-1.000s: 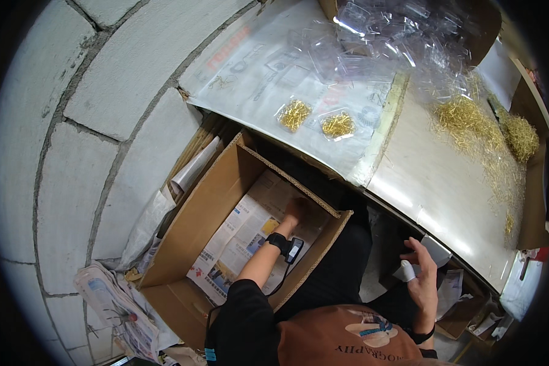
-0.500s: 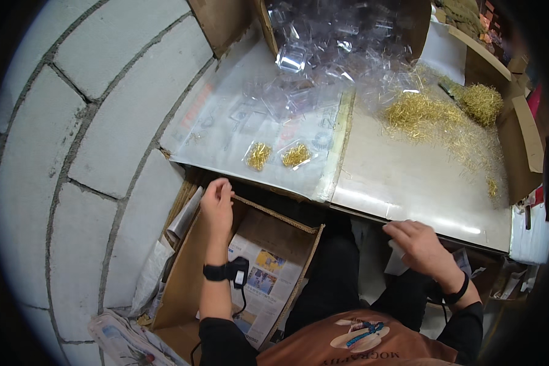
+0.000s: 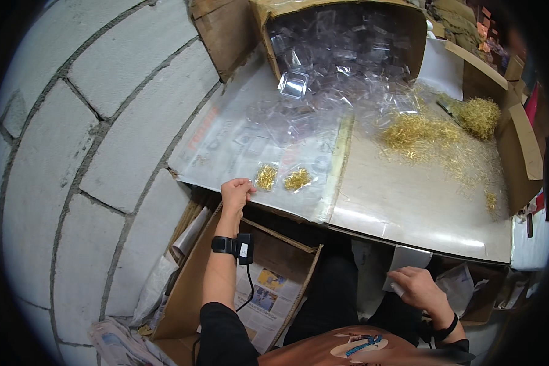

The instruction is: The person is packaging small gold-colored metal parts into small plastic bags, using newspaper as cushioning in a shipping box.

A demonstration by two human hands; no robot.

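My left hand [image 3: 238, 194] is at the table's near left edge, its fingers pinched together at the left side of a small clear plastic box [image 3: 266, 177] filled with thin gold-coloured pieces. Whether they grip that box is hidden. A second such filled box [image 3: 297, 179] lies just right of it. Below the table's edge, my right hand [image 3: 418, 288] is closed with curled fingers. Something whitish shows by its thumb, too little to name. A white sheet [image 3: 407, 259] is just behind this hand.
A cardboard box [image 3: 259, 18] on its side spills clear empty plastic boxes [image 3: 348, 61] onto the table. To the right lies a heap of thin gold-coloured pieces [image 3: 424, 135], with a denser clump [image 3: 479, 118] beyond. A newspaper-lined carton [image 3: 311, 259] stands below; a block wall [image 3: 134, 149] rises left.
My left hand has moved up and right, from over the carton to the left filled box. My right hand has drawn back from the table edge toward me. The view has shifted slightly.
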